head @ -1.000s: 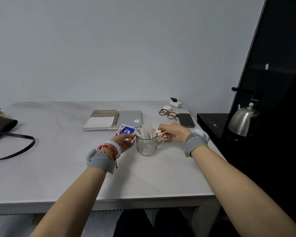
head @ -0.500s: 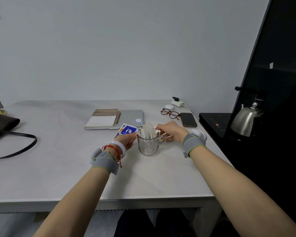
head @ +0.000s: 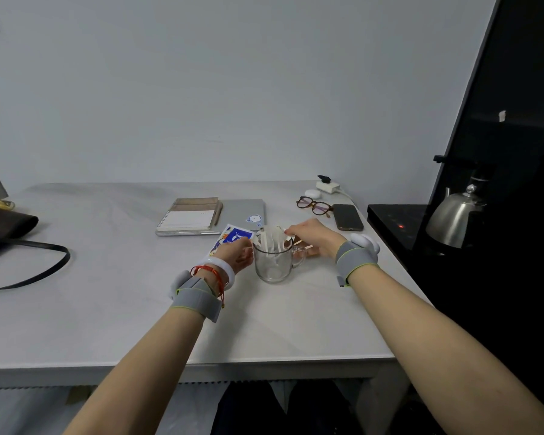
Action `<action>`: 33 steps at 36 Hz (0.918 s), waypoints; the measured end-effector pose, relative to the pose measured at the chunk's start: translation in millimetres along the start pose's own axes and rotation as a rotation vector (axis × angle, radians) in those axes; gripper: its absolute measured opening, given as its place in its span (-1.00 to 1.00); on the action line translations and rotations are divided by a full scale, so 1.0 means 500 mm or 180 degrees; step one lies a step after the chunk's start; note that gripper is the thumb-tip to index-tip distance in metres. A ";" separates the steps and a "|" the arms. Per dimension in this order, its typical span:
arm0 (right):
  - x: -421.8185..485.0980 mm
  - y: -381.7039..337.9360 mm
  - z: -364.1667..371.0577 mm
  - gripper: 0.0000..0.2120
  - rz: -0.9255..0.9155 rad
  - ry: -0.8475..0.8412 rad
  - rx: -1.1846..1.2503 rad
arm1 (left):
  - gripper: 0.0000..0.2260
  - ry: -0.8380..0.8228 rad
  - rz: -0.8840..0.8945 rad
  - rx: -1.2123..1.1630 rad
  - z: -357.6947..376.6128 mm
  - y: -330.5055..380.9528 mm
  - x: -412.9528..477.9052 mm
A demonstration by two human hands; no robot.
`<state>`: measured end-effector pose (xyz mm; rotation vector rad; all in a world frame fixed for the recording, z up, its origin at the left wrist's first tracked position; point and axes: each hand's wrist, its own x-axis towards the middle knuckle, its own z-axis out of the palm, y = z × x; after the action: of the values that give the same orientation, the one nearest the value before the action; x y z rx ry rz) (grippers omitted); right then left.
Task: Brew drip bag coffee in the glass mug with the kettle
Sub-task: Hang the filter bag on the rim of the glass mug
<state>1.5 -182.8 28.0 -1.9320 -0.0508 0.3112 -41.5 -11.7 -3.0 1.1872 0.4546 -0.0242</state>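
Note:
A clear glass mug (head: pixel 274 265) stands on the white table (head: pixel 107 293), handle to the right. A white drip bag (head: pixel 272 241) sits in its mouth, paper flaps spread over the rim. My left hand (head: pixel 237 254) pinches the bag's left flap at the rim. My right hand (head: pixel 313 237) pinches the right flap, above the handle. The steel kettle (head: pixel 454 221) rests on a black cooktop (head: pixel 393 224) to the right, off the table. A blue torn sachet (head: pixel 233 238) lies behind my left hand.
A notebook with a pen (head: pixel 190 213) lies on a closed laptop (head: pixel 242 215) behind the mug. Glasses (head: pixel 314 205), a phone (head: pixel 347 217), a white earbud case (head: pixel 312 193) and a charger (head: pixel 327 185) sit at the back right. A dark bag with a strap (head: pixel 10 233) lies at the left.
Both hands have stayed at the mug rim, and my right hand has shifted slightly up onto the bag's right flap. The view has tilted a little.

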 end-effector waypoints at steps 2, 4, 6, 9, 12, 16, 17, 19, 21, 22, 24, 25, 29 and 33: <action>-0.002 0.001 -0.003 -0.84 0.0014 -0.0023 0.0013 | -0.80 -0.0095 0.0069 0.0100 0.003 -0.001 -0.001; -0.004 0.000 -0.005 -0.84 0.0011 -0.0019 0.0001 | -0.78 -0.0202 0.0107 0.0179 0.004 0.000 0.000; -0.005 -0.003 -0.006 -0.82 -0.0009 -0.0024 -0.0038 | -0.80 -0.0251 0.0132 0.0229 0.001 -0.001 0.003; -0.013 -0.004 -0.009 -0.80 -0.0014 -0.0060 -0.0069 | -0.78 -0.0317 0.0128 0.0224 -0.006 -0.005 0.006; -0.020 -0.003 -0.012 -0.82 0.0028 -0.0119 -0.0091 | -0.79 -0.0416 0.0090 0.0227 -0.010 -0.005 0.003; -0.022 -0.003 -0.010 -0.89 0.0032 -0.0161 -0.0039 | -0.81 -0.0436 0.0149 0.0224 -0.016 -0.010 0.004; -0.021 -0.002 -0.010 -0.86 0.0026 -0.0163 0.0005 | -0.82 -0.0445 0.0173 0.0226 -0.014 -0.008 0.003; -0.021 -0.002 -0.011 -0.78 0.0038 -0.0147 0.0055 | -0.88 -0.0454 0.0216 0.0285 -0.008 -0.008 0.001; -0.019 -0.001 -0.008 -0.73 0.0072 -0.0124 0.0028 | -0.76 -0.0417 0.0284 0.0314 -0.004 -0.007 -0.002; -0.017 -0.002 -0.005 -0.72 0.0077 -0.0108 0.0019 | -0.69 -0.0394 0.0296 0.0341 -0.003 -0.006 -0.002; -0.016 -0.001 -0.002 -0.77 0.0082 -0.0083 0.0010 | -0.76 -0.0313 0.0305 0.0365 -0.003 -0.008 -0.002; -0.017 -0.002 -0.001 -0.82 0.0089 -0.0069 0.0009 | -0.83 -0.0269 0.0285 0.0365 -0.002 -0.008 -0.005; -0.021 -0.005 -0.006 -0.91 0.0191 -0.0039 -0.0116 | -0.75 0.0002 0.0247 0.0340 0.007 -0.003 -0.011; -0.025 -0.005 -0.007 -0.86 0.0335 -0.0206 -0.0054 | -0.73 0.0179 0.0231 0.0585 0.012 0.002 -0.012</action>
<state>-9.6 -187.5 33.9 -1.9450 0.0055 0.4448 -44.7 -18.1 1.8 1.3871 0.4657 0.0309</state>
